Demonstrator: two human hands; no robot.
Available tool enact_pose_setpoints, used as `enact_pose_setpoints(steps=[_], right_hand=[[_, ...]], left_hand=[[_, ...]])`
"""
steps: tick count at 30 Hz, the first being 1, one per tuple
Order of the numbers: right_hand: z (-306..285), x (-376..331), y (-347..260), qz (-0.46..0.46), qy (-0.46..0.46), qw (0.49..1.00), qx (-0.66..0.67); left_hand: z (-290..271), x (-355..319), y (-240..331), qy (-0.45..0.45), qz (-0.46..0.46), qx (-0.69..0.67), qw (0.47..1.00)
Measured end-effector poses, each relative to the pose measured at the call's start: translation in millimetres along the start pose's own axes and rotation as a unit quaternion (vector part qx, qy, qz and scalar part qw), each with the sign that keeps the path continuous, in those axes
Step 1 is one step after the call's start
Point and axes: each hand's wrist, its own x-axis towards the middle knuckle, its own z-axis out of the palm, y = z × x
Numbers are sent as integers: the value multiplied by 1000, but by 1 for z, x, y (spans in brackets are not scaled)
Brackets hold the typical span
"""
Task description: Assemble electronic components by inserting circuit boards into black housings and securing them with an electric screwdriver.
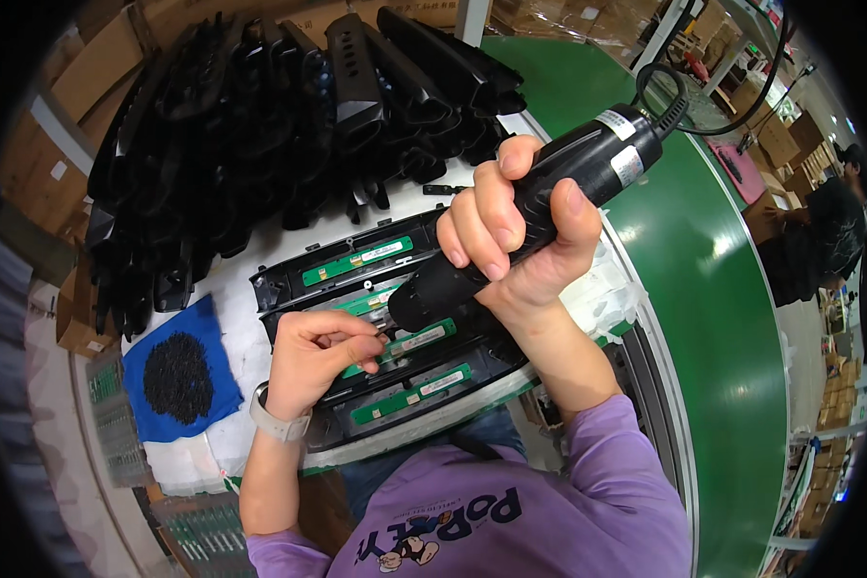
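A black corded electric screwdriver (pixel 588 159) is gripped in my right hand (pixel 530 226), its nose slanting down and left toward the work. Close to its tip, my left hand (pixel 323 352) pinches with thumb and fingertips; whatever is between them is too small to make out. That hand is over a green circuit board (pixel 424 339) set in a long black plastic housing (pixel 356 392). Other housings lie alongside, with a green board (pixel 356 262) in the far one and another board (pixel 412 393) in the nearest. The screwdriver partly covers the middle housings.
Left of the housings, a pile of small black screws (pixel 178 378) lies on a blue cloth (pixel 223 390). Many black plastic housings (pixel 260 116) are heaped at the back. On the right runs a green conveyor belt (pixel 732 385); beyond it stands another person (pixel 819 231).
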Motion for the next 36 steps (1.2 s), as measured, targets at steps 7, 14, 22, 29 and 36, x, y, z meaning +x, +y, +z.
enact_pose_setpoints(steps=[7, 14, 22, 29, 36], right_hand=[[3, -1, 11, 13, 12, 1000, 17], [7, 9, 11, 49, 111, 992, -19], [10, 22, 56, 129, -18, 968, -214], [16, 23, 81, 160, -39, 920, -355], [14, 24, 88, 146, -3, 939, -310]], left_hand=[[4, -4, 7, 18, -16, 139, 990], [-6, 6, 2, 33, -11, 33, 999], [-62, -46, 22, 339, 161, 479, 794], [-146, -120, 2, 412, -55, 750, 514], [-157, -118, -2, 404, -60, 701, 584]])
